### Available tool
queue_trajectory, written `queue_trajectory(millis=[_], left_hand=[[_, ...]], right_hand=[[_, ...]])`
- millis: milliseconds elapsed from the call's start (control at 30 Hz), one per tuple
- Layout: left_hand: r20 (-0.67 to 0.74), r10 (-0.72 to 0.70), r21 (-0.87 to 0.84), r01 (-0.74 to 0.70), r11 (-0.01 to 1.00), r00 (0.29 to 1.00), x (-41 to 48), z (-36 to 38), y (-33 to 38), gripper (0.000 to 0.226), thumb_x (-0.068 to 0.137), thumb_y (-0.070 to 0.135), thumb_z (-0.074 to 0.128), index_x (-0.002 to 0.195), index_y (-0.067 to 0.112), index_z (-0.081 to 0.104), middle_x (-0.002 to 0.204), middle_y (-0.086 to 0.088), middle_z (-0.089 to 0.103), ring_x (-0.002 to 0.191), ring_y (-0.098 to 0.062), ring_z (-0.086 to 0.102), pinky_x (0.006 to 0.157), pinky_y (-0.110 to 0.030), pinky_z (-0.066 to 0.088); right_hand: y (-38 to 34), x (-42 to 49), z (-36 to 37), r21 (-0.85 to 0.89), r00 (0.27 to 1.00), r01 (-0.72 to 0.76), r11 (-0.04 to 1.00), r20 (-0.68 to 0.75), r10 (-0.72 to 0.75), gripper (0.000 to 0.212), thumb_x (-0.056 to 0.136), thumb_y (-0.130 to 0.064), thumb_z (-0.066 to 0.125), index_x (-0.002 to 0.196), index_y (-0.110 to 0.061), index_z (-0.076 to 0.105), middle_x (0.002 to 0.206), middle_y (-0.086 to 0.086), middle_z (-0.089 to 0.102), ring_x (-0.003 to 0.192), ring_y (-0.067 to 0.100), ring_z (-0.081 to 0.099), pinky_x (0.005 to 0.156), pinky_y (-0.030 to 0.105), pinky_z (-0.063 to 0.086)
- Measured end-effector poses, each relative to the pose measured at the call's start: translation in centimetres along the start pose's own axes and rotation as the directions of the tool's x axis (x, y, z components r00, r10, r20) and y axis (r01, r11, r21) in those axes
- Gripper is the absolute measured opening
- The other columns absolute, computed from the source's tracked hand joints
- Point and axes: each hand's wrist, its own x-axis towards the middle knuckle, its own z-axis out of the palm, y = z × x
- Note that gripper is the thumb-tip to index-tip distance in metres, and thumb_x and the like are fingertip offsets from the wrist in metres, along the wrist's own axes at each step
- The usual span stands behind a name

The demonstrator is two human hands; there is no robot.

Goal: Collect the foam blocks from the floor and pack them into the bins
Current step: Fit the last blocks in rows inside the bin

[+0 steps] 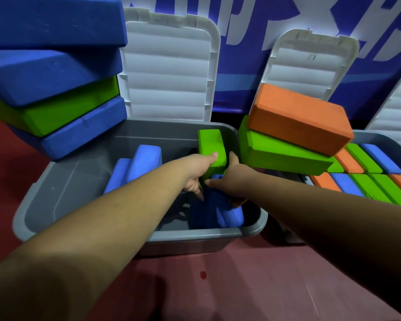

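Green foam block [212, 147] stands upright over the far right corner of the grey bin [134, 235], your left hand [198, 174] and right hand [229, 179] both gripping its lower end, with blue blocks [146, 158] leaning inside near the bin's left wall.

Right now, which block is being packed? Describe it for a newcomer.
Find the middle grey bin with its white lid raised. Near its right wall, the left hand and right hand grip a green block. It is the only green one in that bin; its neighbours are blue blocks.
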Motion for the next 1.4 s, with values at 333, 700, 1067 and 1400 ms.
queue_trajectory(millis=[333, 700, 1067, 1400], left_hand=[[0.069, -0.052, -0.022, 0.054, 0.998, 0.996, 0.2, -0.4, -0.4, 0.072, 0.101, 0.073, 0.024, 0.163, 0.036, 0.019, 0.170, -0.011, 0.018, 0.144, -0.051, 0.037, 0.102, -0.085, 0.028], [0.101, -0.091, -0.041, 0.096, 0.995, 0.991, 1.1, -0.4, -2.1, 0.069, 0.108, 0.058, 0.027, 0.166, 0.028, 0.005, 0.169, -0.020, 0.020, 0.143, -0.047, 0.042, 0.112, -0.070, 0.034], [0.107, -0.008, 0.028, 0.005, 1.000, 0.994, -0.2, -0.5, -2.2, 0.082, 0.101, 0.072, 0.034, 0.166, 0.031, 0.005, 0.170, -0.019, 0.015, 0.151, -0.042, 0.032, 0.116, -0.068, 0.028], [0.047, -0.041, 0.084, 0.037, 0.996, 0.998, 2.2, -0.4, -2.7, 0.079, 0.101, 0.068, 0.037, 0.164, 0.025, 0.021, 0.167, -0.019, 0.027, 0.147, -0.043, 0.039, 0.105, -0.063, 0.047]], right_hand=[[-0.1, 0.8, 0.4, -0.203, 0.994, 0.076, 0.976, -0.057, -0.089, 0.137, 0.084, -0.057, 0.078, 0.155, -0.020, -0.033, 0.112, 0.019, 0.069, 0.088, 0.035, 0.072, 0.073, 0.045, 0.063], [0.1, 1.2, 0.4, -0.282, 0.988, 0.155, 0.947, 0.026, -0.154, 0.109, 0.096, -0.057, 0.061, 0.161, -0.026, -0.020, 0.123, 0.019, 0.069, 0.083, 0.030, 0.070, 0.068, 0.039, 0.060], [0.5, 1.2, 1.1, -0.285, 0.985, 0.163, 0.945, -0.008, -0.172, 0.105, 0.098, -0.056, 0.058, 0.163, -0.021, -0.016, 0.116, 0.017, 0.070, 0.100, 0.033, 0.069, 0.082, 0.039, 0.057], [0.4, 1.9, 0.3, -0.410, 0.981, 0.192, 0.892, 0.095, -0.168, 0.085, 0.104, -0.057, 0.044, 0.165, -0.023, -0.003, 0.155, 0.014, 0.048, 0.093, 0.033, 0.073, 0.079, 0.039, 0.062]])
